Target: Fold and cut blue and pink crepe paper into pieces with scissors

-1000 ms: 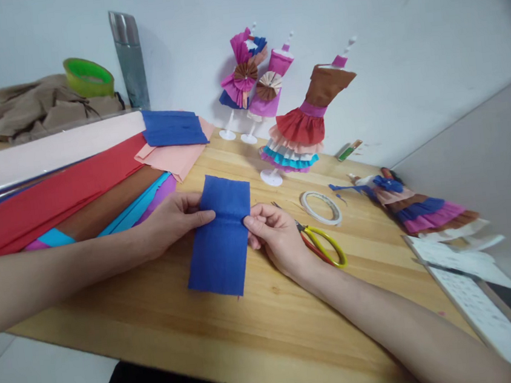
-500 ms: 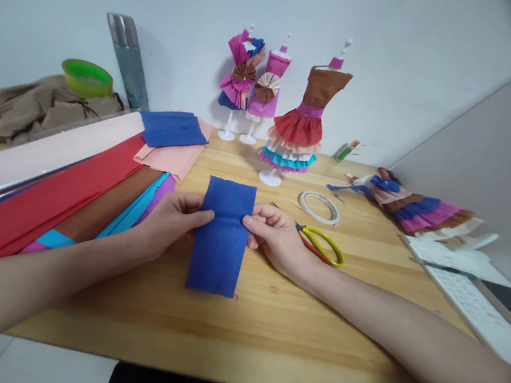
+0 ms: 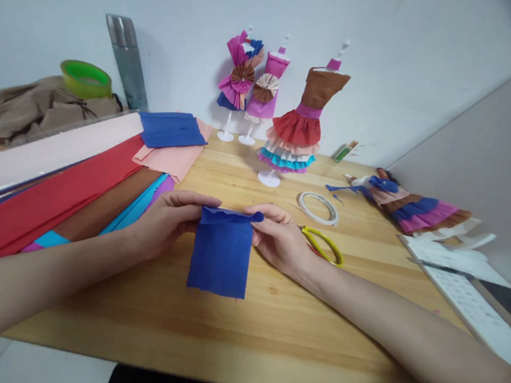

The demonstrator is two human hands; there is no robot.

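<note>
A blue piece of crepe paper (image 3: 220, 259) hangs between my two hands above the wooden table, its upper part folded over along the top. My left hand (image 3: 174, 219) is closed on the upper left corner. At the upper right corner, the thumb and fingers of my right hand (image 3: 278, 238) pinch the fold. Scissors with yellow handles (image 3: 324, 244) lie just behind my right hand, their blades hidden by it. Beyond them rests a roll of white tape (image 3: 318, 208).
Crepe paper strips (image 3: 59, 194) in several colours lie at left, with a folded blue piece (image 3: 171, 128) on top. Mini dress forms in paper dresses, one brown and red (image 3: 305, 116), stand by the wall. A bottle (image 3: 128, 65), green tape roll (image 3: 87, 79) and doll (image 3: 414, 205) are farther out.
The blue crepe paper was held flat, pinched at its middle edges. Now its upper part is folded down, and both hands hold it along the fold.
</note>
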